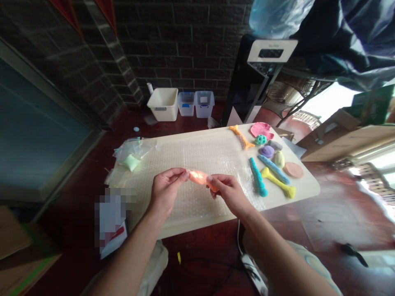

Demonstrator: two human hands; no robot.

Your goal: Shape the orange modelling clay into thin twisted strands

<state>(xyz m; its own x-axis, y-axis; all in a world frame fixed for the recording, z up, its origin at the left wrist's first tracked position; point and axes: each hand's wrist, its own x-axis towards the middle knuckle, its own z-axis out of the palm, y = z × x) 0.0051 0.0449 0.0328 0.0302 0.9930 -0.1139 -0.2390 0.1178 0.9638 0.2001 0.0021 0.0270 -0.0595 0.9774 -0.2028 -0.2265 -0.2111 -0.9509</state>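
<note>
Right over the bubble wrap on the pale table, a shiny orange lump of modelling clay is stretched between two hands: left hand pinching one end with thumb and fingers, right hand clamped on the other, so they're apart with just the clay bridging the gap. Beyond the right hand lie a teal segmented clay stick and a yellow clay bone, pretty much side by side

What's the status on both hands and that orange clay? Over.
Left hand pinching one end of orange clay. Right hand gripping the other. Clay over bubble wrap; teal clay strip off right, touching neither hand.
</note>
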